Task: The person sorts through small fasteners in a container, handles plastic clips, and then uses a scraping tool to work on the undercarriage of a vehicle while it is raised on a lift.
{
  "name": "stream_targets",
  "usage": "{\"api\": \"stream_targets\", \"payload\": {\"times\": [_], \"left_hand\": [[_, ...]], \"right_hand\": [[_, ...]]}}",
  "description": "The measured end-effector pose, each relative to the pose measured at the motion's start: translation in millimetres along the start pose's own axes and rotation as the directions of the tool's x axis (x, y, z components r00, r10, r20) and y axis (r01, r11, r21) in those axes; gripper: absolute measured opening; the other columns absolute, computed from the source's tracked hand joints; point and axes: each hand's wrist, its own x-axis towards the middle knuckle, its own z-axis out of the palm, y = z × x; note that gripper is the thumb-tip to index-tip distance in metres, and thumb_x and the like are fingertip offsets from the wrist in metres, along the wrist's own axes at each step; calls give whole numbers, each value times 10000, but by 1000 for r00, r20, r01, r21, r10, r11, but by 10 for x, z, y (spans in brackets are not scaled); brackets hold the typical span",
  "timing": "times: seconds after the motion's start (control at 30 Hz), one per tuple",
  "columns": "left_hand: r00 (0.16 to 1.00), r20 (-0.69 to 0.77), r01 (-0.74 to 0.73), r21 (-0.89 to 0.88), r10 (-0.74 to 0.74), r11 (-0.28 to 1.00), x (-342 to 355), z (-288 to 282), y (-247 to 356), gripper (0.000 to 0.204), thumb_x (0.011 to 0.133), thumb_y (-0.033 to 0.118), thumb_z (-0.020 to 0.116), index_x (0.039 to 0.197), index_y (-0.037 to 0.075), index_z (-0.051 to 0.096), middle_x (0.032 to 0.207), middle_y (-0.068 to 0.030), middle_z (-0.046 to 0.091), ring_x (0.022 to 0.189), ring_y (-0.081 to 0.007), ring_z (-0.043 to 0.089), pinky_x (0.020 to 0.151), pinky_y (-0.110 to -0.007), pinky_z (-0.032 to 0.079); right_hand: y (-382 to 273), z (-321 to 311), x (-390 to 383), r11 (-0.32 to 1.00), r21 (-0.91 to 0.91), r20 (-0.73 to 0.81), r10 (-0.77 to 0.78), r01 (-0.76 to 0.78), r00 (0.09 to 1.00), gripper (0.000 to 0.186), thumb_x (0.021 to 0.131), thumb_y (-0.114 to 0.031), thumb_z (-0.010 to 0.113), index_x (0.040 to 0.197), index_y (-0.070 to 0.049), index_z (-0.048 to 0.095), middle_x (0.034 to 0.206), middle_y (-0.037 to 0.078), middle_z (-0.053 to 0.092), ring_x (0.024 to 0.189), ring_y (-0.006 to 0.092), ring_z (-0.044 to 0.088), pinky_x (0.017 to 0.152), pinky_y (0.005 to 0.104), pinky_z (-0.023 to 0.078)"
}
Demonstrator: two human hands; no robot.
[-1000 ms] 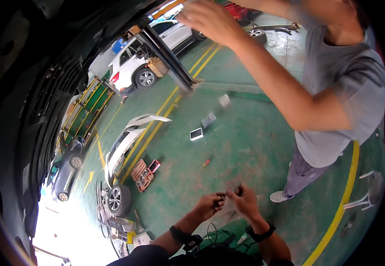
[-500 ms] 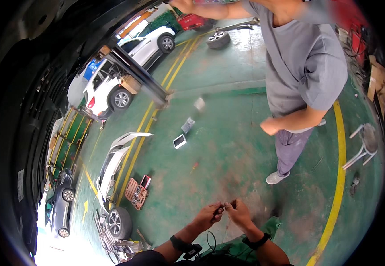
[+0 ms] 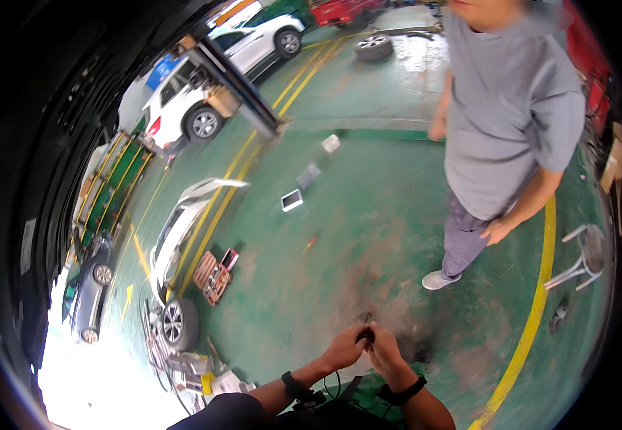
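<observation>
My left hand (image 3: 345,347) and my right hand (image 3: 386,350) meet low in the middle of the view, in front of my body. Fingers of both are closed around a small dark object (image 3: 366,335), mostly covered by them, so its kind cannot be made out. Below the hands, dark bands circle both wrists, and a thin cable loops near the left one.
Ahead on the right stands a person in grey (image 3: 508,136). An open tool case (image 3: 213,278), a white bumper (image 3: 175,244) and a wheel (image 3: 180,324) lie to the left. A stool (image 3: 584,256) stands at right; a dark car part overhangs the upper left.
My hands have drawn closer together around the small dark object. The person ahead has lowered a raised arm and stands more upright. My view has shifted slightly.
</observation>
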Motion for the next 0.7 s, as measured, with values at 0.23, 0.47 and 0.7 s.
{"api": "stream_targets", "payload": {"times": [0.23,0.47,0.7], "left_hand": [[963,-161,206,-88,-218,975,-311,18,74,326,980,161,592,1273,23,622,1091,-160,721,949,-221,710,845,-351,550],[925,-159,338,-66,-344,939,-386,-295,-120,321,983,248,618,1235,53,658,1113,-154,722,972,-234,710,851,-359,546],[954,-176,240,-36,-243,970,-35,-896,-650,299,990,252,631,1210,54,675,1068,-148,724,921,-227,697,816,-344,538]], "right_hand": [[75,-35,74,973,-63,28,222,-220,975,329,1093,-257,374,1075,3,577,995,94,625,859,207,607,763,352,504],[408,158,252,931,-149,8,339,-334,941,316,1099,-249,359,996,-11,540,904,99,535,757,205,494,720,414,455],[490,574,898,949,-233,-105,190,-210,976,227,1057,-152,436,1073,46,546,1040,156,579,881,254,608,796,418,524]]}}
